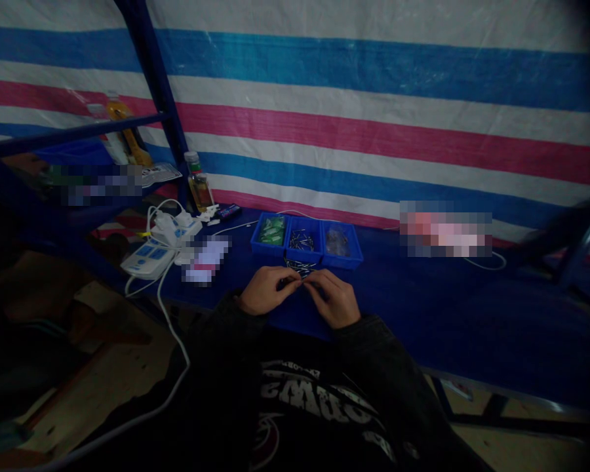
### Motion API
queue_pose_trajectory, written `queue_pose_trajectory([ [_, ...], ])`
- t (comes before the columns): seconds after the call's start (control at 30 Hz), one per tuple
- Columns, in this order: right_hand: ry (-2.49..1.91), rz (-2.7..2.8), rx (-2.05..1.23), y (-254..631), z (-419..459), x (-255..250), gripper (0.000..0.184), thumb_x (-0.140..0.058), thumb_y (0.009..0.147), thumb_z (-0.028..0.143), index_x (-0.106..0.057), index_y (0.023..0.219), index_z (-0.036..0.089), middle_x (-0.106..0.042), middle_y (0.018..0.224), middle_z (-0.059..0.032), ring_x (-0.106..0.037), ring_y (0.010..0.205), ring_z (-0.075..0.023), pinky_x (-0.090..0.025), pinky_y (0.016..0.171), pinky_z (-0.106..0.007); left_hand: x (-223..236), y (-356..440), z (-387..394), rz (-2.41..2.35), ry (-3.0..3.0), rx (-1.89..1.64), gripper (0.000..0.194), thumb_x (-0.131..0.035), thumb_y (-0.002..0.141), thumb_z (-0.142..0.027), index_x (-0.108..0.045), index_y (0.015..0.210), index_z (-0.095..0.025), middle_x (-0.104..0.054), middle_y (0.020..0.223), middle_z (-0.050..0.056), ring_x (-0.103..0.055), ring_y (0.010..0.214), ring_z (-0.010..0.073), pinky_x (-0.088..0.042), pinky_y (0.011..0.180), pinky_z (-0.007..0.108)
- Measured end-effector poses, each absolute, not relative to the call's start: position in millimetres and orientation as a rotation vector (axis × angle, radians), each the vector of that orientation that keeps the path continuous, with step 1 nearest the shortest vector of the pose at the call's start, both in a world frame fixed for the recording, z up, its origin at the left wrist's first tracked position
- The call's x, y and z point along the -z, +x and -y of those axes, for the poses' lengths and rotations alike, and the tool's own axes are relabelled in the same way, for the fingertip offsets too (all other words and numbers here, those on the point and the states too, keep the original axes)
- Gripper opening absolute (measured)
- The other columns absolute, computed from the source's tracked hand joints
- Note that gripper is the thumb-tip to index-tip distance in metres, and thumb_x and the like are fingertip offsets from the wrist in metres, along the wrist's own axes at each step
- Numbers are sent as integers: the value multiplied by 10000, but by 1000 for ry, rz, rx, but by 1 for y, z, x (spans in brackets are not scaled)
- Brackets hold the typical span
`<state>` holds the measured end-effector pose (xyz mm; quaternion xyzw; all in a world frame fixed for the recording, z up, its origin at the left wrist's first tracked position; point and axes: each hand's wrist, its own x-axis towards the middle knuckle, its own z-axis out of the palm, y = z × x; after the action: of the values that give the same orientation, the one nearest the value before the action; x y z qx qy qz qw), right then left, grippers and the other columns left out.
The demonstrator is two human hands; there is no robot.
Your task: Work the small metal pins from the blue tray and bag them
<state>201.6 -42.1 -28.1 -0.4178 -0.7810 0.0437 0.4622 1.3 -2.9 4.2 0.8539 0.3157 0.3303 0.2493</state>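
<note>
Black printed shirt [314, 400] filling my lower view, my hands working over a blue-covered bench [423, 314]
White power strip [150, 259] is sitting at ten o'clock, a plastic bottle [199, 183] is standing at eleven, and a blue divided tray [305, 252] is sitting at twelve, with loose metal pins [299, 265] lying just before it. My left hand [264, 292] is pinching a small dark piece [291, 282] in a narrow grip at twelve; my right hand [333, 298] is closing in beside it, though I cannot tell whether it is gripping.
</note>
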Motion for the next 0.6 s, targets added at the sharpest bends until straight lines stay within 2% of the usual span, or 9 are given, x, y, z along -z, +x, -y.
queue_pose_trajectory([
  [0.3,-1090,1908,-120,202,42,27,128,-530,1001,245,-658,1000,235,-709,963,-50,-701,877,-192,-555,816,-302,-6,2,4,-857,2319,-908,158,-616,942,-260,-738,939,-160,-756,853,38,-645,703,134,-467,674,228],
  [0.6,-1199,1918,-128,205,41,30,219,-456,1035,296,-650,956,232,-706,923,-56,-690,856,-200,-536,824,-308,-7,1,5,-901,2326,-929,174,-611,946,-271,-745,915,-164,-746,826,33,-627,687,132,-453,659,229],
])
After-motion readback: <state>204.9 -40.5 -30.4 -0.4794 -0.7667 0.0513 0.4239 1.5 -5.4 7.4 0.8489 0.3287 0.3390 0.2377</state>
